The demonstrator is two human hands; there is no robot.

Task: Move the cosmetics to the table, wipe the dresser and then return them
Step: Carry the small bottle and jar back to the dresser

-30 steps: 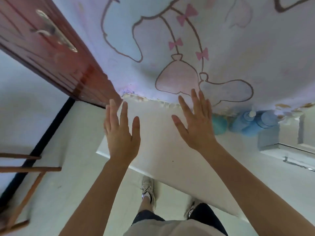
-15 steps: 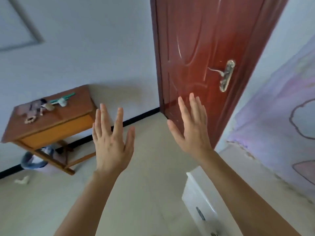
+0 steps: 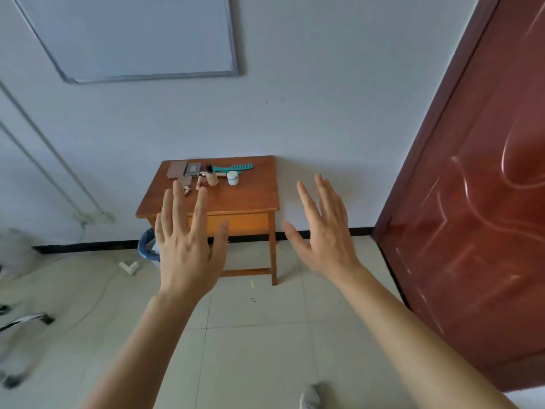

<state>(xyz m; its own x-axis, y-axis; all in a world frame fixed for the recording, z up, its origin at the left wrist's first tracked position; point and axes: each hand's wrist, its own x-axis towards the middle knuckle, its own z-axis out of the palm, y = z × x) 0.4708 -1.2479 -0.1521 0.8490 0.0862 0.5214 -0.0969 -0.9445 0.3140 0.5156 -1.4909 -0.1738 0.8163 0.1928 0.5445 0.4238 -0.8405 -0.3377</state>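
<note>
Cosmetics [image 3: 193, 169] sit clustered at the back of the wooden table [image 3: 244, 199], well apart from my two empty hands.

I count one teal comb [image 3: 236, 167], one white jar [image 3: 232, 178], one upright bottle [image 3: 211, 178], two flat cases [image 3: 177, 168] and at least three small pieces too tiny to name, some of them behind my fingers. My left hand [image 3: 188, 246] and right hand [image 3: 327, 234] hover with fingers spread wide, holding nothing. The bottle looks the likeliest to go over if I reach across it for the cases. The small pieces could be swept off the left side towards the one bin [image 3: 147, 245] underneath. Scooping up too many at once could cost me the round jar. The dresser is not in view.
</note>
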